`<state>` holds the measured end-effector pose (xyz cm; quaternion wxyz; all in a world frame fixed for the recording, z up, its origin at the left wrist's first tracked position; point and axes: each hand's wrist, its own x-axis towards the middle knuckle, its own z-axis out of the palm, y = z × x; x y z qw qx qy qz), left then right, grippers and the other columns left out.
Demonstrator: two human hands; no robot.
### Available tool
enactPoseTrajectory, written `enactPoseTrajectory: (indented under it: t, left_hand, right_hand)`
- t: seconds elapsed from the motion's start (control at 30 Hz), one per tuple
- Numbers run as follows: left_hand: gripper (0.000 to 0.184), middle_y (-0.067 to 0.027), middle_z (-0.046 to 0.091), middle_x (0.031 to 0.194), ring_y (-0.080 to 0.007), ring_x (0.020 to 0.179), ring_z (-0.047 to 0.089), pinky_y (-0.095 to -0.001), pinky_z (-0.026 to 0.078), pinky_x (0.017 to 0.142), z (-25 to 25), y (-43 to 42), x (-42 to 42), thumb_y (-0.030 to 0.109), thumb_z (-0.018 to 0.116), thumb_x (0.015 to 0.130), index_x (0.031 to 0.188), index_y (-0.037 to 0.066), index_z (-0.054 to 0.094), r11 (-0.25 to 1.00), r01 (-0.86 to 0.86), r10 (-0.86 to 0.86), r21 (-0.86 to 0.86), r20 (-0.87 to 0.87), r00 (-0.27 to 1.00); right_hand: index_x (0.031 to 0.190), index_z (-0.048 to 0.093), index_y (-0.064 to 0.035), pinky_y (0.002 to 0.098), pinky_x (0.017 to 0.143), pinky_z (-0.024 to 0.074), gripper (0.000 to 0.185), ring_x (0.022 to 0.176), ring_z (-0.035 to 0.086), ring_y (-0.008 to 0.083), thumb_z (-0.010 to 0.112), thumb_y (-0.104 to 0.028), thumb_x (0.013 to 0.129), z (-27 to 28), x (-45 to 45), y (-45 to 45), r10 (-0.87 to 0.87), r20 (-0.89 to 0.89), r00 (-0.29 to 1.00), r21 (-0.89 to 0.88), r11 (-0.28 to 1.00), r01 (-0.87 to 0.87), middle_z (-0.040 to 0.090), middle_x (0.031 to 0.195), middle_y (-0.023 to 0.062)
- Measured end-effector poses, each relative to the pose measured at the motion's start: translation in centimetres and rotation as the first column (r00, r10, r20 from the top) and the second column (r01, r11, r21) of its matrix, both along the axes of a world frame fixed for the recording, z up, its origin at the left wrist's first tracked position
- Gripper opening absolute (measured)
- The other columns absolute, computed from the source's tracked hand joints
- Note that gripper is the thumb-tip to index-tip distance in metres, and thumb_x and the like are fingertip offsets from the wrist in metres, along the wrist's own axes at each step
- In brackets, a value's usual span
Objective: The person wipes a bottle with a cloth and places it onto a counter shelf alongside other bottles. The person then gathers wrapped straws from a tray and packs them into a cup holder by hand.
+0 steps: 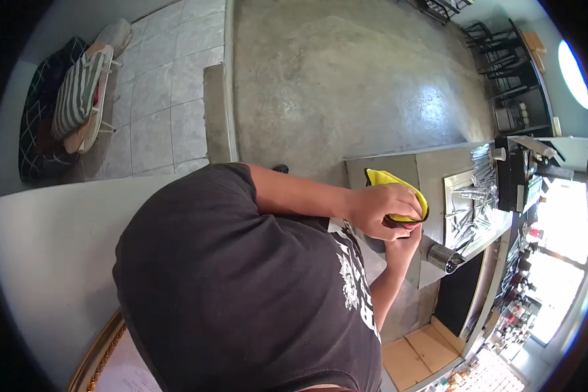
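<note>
Yellow cloth (383,178) with dark edging is bunched up over the near edge of the metal counter (436,164), the left forearm reaching straight across to it and the right bent up from below. A shallow tray (447,212) holds loose cutlery (480,195), beside a perforated metal cylinder (441,257). The left hand (387,208) curls closed around the cloth; the right hand (404,245) sits just under, its grip unclear.
</note>
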<state>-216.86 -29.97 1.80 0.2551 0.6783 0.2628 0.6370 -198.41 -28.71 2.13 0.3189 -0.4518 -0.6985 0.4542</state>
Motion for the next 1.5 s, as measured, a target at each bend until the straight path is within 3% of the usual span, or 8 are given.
enactPoseTrajectory:
  t: [0.23, 0.4, 0.87, 1.03, 1.13, 1.17, 1.27, 1.5]
  left_hand:
    - [0.011, -0.0106, 0.071, 0.095, -0.0296, 0.095, 0.065, -0.0417, 0.049, 0.093, 1.0, 0.1, 0.6, 0.006, 0.062, 0.093, 0.092, -0.001, 0.07, 1.0, 0.004, -0.004, -0.005, 0.028, 1.0]
    - [0.022, -0.0127, 0.071, 0.099, -0.027, 0.093, 0.067, -0.0383, 0.051, 0.086, 1.6, 0.1, 2.5, 0.011, 0.053, 0.099, 0.092, -0.001, 0.07, 0.987, 0.156, -0.156, -0.026, 0.01, 0.988]
    - [0.044, -0.0156, 0.07, 0.112, -0.0186, 0.1, 0.065, -0.0322, 0.05, 0.092, -2.5, -0.9, 11.3, 0.022, 0.034, 0.109, 0.111, -0.009, 0.065, 0.829, 0.433, -0.315, -0.355, 0.344, 0.885]
    - [0.04, -0.0187, 0.069, 0.115, -0.0241, 0.104, 0.066, -0.0336, 0.049, 0.094, -3.0, -0.4, 11.2, 0.019, 0.038, 0.103, 0.115, -0.008, 0.064, 0.777, 0.43, -0.309, -0.459, 0.317, 0.897]
    - [0.042, -0.0192, 0.069, 0.118, -0.0245, 0.108, 0.065, -0.0375, 0.049, 0.096, -4.1, 2.4, 10.6, 0.016, 0.038, 0.094, 0.118, -0.008, 0.064, 0.92, 0.225, -0.277, -0.321, -0.128, 0.952]
    - [0.043, -0.0172, 0.07, 0.114, -0.0256, 0.106, 0.065, -0.0387, 0.048, 0.096, -4.5, 3.8, 10.6, 0.015, 0.042, 0.088, 0.118, -0.006, 0.064, 0.905, 0.262, -0.319, -0.335, -0.127, 0.939]
    - [0.039, -0.018, 0.068, 0.115, -0.0304, 0.108, 0.064, -0.039, 0.046, 0.099, -5.2, 8.0, 11.1, 0.009, 0.041, 0.09, 0.119, -0.004, 0.065, 0.739, 0.416, -0.499, -0.53, -0.015, 0.866]
    - [0.056, -0.0175, 0.039, 0.152, -0.0274, 0.144, 0.035, -0.0379, 0.023, 0.119, -7.2, 21.5, 15.0, 0.026, 0.036, 0.099, 0.146, -0.003, 0.041, 0.542, 0.653, -0.696, -0.529, 0.153, 0.701]
  right_hand:
    - [0.123, 0.055, 0.0018, 0.0293, 0.086, 0.0519, 0.06, 0.099, 0.062, 0.0122, 0.083, -0.007, 0.07, 0.1, -0.3, -1.5, -0.028, -0.181, 0.983, -0.143, 0.99, 0.002, 0.066, 0.11, 0.0063]
    - [0.122, 0.056, 0.0023, 0.0295, 0.085, 0.0537, 0.051, 0.101, 0.064, 0.0137, 0.078, -0.006, 0.078, -0.7, 0.5, -3.3, -0.092, -0.422, 0.902, -0.261, 0.965, -0.024, 0.066, 0.113, 0.0062]
    - [0.144, 0.041, -0.0001, 0.0363, 0.101, 0.0466, 0.077, 0.117, 0.06, 0.0218, 0.081, -0.027, 0.084, -1.9, 9.7, -7.3, -0.205, -0.213, 0.955, -0.279, 0.95, 0.142, 0.062, 0.127, 0.0141]
    - [0.135, 0.047, -0.0005, 0.0347, 0.097, 0.0475, 0.061, 0.109, 0.06, 0.0192, 0.076, -0.025, 0.088, -3.9, 10.8, -7.1, -0.217, -0.293, 0.931, -0.412, 0.907, 0.082, 0.062, 0.119, 0.0112]
    - [0.132, 0.049, -0.0008, 0.0333, 0.094, 0.0478, 0.055, 0.105, 0.059, 0.0173, 0.075, -0.022, 0.088, -3.9, 10.8, -5.0, -0.258, -0.274, 0.927, -0.466, 0.878, 0.107, 0.062, 0.116, 0.0099]
    - [0.131, 0.049, -0.0009, 0.0328, 0.093, 0.0478, 0.053, 0.104, 0.059, 0.0167, 0.074, -0.021, 0.088, -3.9, 11.0, -4.2, -0.277, -0.25, 0.928, -0.47, 0.873, 0.134, 0.062, 0.115, 0.0095]
    - [0.131, 0.05, -0.0018, 0.0324, 0.092, 0.0479, 0.053, 0.104, 0.059, 0.0163, 0.074, -0.02, 0.088, -5.4, 11.4, -1.6, -0.417, -0.334, 0.845, -0.554, 0.813, 0.182, 0.061, 0.115, 0.0089]
    - [0.141, 0.045, -0.0035, 0.0308, 0.097, 0.0472, 0.051, 0.111, 0.058, 0.0147, 0.063, -0.021, 0.096, -5.7, 11.1, 9.2, -0.721, -0.418, 0.553, -0.708, 0.64, 0.299, 0.06, 0.122, 0.0069]
